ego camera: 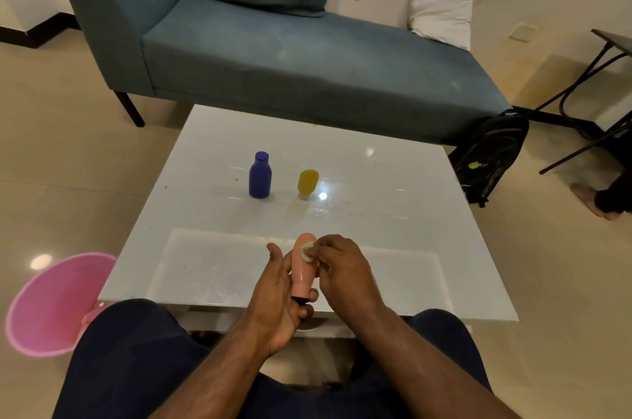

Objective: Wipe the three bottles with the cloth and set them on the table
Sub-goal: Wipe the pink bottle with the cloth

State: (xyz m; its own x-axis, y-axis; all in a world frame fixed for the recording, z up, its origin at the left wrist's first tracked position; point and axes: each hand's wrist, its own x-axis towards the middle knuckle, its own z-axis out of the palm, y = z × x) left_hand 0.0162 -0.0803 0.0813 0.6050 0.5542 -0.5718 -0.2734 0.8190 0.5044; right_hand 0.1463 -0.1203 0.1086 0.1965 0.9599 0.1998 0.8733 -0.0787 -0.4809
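A: How much room is there around the hands?

B: The white table [393, 230] has a wide bare stretch on the right side and on the near left. The hands work just above its near edge, over the person's knees. On the floor at the left, a pink basin [51, 305] stands close to the table's near left corner. Beyond the far edge is a blue-grey sofa [273, 52], and a black backpack [492, 158] leans near the far right corner.

A: And the grip?

B: The left hand [273, 302] holds the pink bottle [302, 273] from the left side, the palm along the body and the fingers curled around the lower, dark end. The right hand [342, 268] pinches a small white cloth [307, 249] with its fingertips and presses it on the upper part of the bottle.

A: Which way does this bottle point?

B: Its long axis runs near to far, the rounded pink end away from the person and a little upward, the dark end toward the person.

A: The other bottles?

B: The blue bottle [260, 175] stands upright at the middle of the table. The yellow bottle [307, 183] stands just right of it, apart, on its pale narrow end.
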